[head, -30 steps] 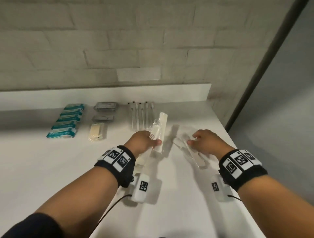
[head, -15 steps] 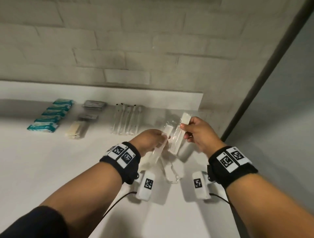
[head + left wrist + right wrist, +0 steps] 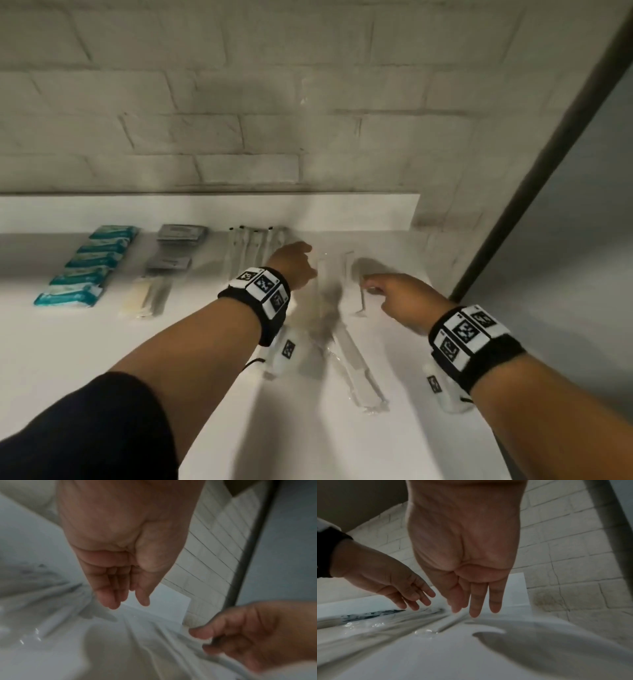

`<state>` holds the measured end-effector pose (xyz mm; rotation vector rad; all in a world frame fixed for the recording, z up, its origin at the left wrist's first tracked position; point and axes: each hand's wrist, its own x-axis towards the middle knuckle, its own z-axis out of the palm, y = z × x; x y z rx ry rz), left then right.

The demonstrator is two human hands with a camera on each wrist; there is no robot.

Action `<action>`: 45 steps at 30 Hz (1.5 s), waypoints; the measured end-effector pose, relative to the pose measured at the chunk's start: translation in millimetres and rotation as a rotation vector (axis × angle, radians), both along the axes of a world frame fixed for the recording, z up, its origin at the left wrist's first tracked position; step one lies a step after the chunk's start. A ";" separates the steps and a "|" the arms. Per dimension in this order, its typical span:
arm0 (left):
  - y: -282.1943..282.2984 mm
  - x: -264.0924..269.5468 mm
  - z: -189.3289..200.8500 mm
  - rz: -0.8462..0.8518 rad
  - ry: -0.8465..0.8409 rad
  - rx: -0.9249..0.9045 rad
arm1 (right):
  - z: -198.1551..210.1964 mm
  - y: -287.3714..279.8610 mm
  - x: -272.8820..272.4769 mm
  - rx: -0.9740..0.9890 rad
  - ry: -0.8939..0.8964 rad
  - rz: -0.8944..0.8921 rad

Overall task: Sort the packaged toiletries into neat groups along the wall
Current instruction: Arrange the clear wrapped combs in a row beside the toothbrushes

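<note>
Two clear comb packets (image 3: pixel 346 274) are being laid down by the wall, just beyond both grips. The left hand (image 3: pixel 294 265) and right hand (image 3: pixel 402 296) are spread, holding nothing. Next, the packet (image 3: pixel 356 373) nearer the wrists should be fetched.

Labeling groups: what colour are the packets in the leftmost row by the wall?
Teal with white ends. The leftmost packets show best in the head view.
</note>
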<state>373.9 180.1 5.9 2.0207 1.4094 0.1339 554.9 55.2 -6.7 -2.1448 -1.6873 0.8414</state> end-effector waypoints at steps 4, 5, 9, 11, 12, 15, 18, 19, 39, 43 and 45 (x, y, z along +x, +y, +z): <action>-6.5 -6.2 -8.1 -0.305 0.249 0.168 | 4.7 8.3 0.4 -0.026 -0.193 0.096; -11.7 -4.4 -11.5 -0.373 0.292 0.191 | 6.6 13.0 -1.7 -0.055 -0.258 0.134; -20.3 8.0 -20.9 -0.535 0.416 0.279 | 0.8 35.6 -10.7 -0.118 -0.395 0.218; -16.2 10.0 -20.4 -0.514 0.447 0.302 | -5.0 45.1 -14.4 -0.102 -0.391 0.210; -12.1 8.9 -19.9 -0.499 0.464 0.301 | -8.4 51.0 -16.8 -0.097 -0.396 0.206; 0.7 4.0 -17.9 -0.492 0.505 0.283 | -14.1 64.4 -21.8 -0.110 -0.445 0.214; 5.4 0.9 -18.3 -0.507 0.507 0.287 | -17.2 69.1 -22.8 -0.113 -0.453 0.202; 5.0 1.0 -18.9 -0.514 0.509 0.295 | -18.4 68.8 -22.8 -0.109 -0.455 0.196; -6.4 8.2 -9.2 -0.536 0.594 0.269 | 4.7 -11.1 -84.7 -0.275 -0.363 0.251; -6.4 4.2 -12.1 -0.541 0.579 0.299 | 15.1 -0.8 -64.6 -0.227 -0.213 0.042; -6.3 3.3 -13.2 -0.549 0.577 0.319 | 15.0 2.4 -53.4 -0.225 -0.086 -0.049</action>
